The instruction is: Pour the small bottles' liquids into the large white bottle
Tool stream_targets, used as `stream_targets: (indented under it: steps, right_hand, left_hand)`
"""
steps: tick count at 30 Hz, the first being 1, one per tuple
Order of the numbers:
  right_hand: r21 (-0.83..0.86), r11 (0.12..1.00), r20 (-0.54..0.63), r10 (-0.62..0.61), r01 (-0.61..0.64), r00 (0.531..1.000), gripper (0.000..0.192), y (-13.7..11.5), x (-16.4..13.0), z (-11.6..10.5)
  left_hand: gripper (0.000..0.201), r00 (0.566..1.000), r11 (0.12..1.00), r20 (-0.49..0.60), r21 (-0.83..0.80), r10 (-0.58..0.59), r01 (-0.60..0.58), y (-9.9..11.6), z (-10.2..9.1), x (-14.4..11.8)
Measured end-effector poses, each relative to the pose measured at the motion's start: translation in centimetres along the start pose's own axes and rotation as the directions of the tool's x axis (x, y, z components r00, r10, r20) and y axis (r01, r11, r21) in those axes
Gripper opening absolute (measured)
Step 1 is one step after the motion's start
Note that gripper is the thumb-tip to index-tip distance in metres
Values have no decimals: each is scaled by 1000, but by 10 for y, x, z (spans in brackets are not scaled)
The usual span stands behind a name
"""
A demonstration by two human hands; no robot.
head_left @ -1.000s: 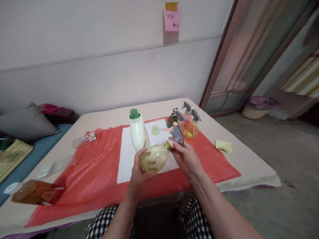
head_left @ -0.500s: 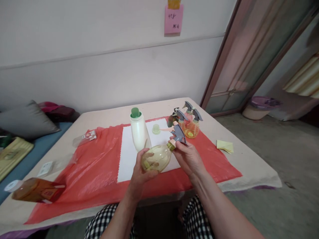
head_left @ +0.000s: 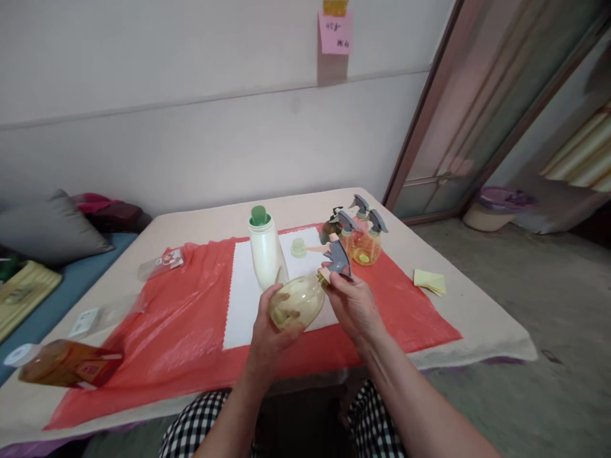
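Observation:
A clear yellowish spray bottle (head_left: 300, 299) lies tilted between my hands above a white sheet (head_left: 238, 305). My left hand (head_left: 270, 324) is wrapped round its rounded body. At the neck, my right hand (head_left: 353, 302) grips the collar just under the grey-and-pink trigger head (head_left: 338, 254); its nozzle points left. Whether the head is fully seated on the neck I cannot tell. Just behind the bottle stands a tall white bottle (head_left: 266, 254) with a green insert (head_left: 259, 216) in its open top. A translucent pale green cap (head_left: 298, 247) sits beside it on the sheet.
Several spray bottles (head_left: 366, 247) with grey trigger heads stand at the back right. A jug of amber liquid (head_left: 69, 364) lies at the left on the red plastic sheet (head_left: 176, 318). Yellow sticky notes (head_left: 429, 280) rest at the right. A clear plastic package (head_left: 162, 263) lies back left.
Both hands and the spray bottle have shifted very slightly left. The pink note on the wall has lifted at its lower edge. My grips look the same.

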State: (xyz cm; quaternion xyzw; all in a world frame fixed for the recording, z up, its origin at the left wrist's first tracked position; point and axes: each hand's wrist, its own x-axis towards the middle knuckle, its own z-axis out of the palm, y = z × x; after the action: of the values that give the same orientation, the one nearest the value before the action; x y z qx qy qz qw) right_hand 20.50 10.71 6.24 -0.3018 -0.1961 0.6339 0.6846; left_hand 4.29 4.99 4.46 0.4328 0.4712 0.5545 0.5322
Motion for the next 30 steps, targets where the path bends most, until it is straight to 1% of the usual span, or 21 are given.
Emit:
stream_targets:
  steps: [2,4,5,6,8,9,11,14,15,16,18,20,21,22,23,25,26,27,28,29,30]
  right_hand:
    - [6,1000,-11,-16,17,1000,39,3,0,1]
    - [4,1000,-13,-14,14,1000,39,5,0,2]
    - [0,1000,-15,-9,9,1000,39,5,0,1]
    - [-8,1000,-13,-3,3,1000,39,5,0,1]
    - [-30,1000,0,5,-5,1000,37,5,0,1]
    - [-40,999,10,4,-4,1000,36,5,0,0]
    - [-54,999,23,4,-3,1000,35,5,0,-1]
    - [-65,997,19,34,-33,999,34,9,-1,-3]
    - [-68,996,23,52,-50,998,33,10,-2,-3]
    - [-66,995,27,70,-68,997,33,12,-3,-2]
    - [-43,993,18,112,-111,994,33,15,-4,-1]
    - [2,990,-44,138,-138,989,32,17,-6,2]
    - [23,990,-89,143,-141,986,31,17,-6,4]
    - [36,990,-135,137,-133,981,29,16,-6,6]
    - [42,992,-172,123,-117,977,27,15,-5,7]
    - [44,996,-203,82,-74,976,25,12,-4,9]
    - [45,998,-202,59,-51,978,25,10,-3,10]
    - [45,999,-195,34,-26,980,26,8,-3,10]
    - [46,999,-186,7,2,982,27,6,-2,10]
    - [48,998,-176,-20,28,984,28,4,-2,10]
    - [44,998,-165,-45,53,985,29,3,-3,10]
  left_hand:
    - [72,994,991,-22,90,106,-103,-5,1,-2]
    - [71,961,932,-17,246,277,-265,-11,1,-3]
    - [70,922,865,10,341,387,-367,-15,0,-4]
    - [70,866,770,58,432,497,-470,-18,-1,-4]
    - [72,729,542,178,559,661,-627,-23,-3,-3]
    - [74,668,443,233,591,706,-674,-25,-4,-3]
    - [77,583,306,303,623,754,-720,-28,-4,-2]
    - [75,485,172,365,631,795,-757,-29,-4,-1]
    - [72,464,148,386,620,798,-770,-29,-3,-1]
    - [69,456,144,404,603,793,-785,-28,-2,-2]
    - [63,481,196,434,554,761,-809,-26,0,-4]
    - [58,530,301,440,490,725,-818,-24,3,-9]
    - [57,569,377,422,456,705,-806,-24,6,-11]
    - [59,624,474,383,419,681,-774,-23,9,-14]
    - [62,692,587,320,370,647,-720,-23,12,-16]
    - [76,841,811,154,224,518,-541,-21,17,-17]
    - [87,902,893,85,130,422,-430,-21,20,-16]
    - [99,948,948,41,37,316,-317,-19,21,-14]
    - [110,978,978,33,-41,204,-203,-18,22,-12]
    - [117,994,992,59,-93,89,-84,-16,22,-9]
    - [121,994,992,106,-123,-18,31,-15,21,-7]
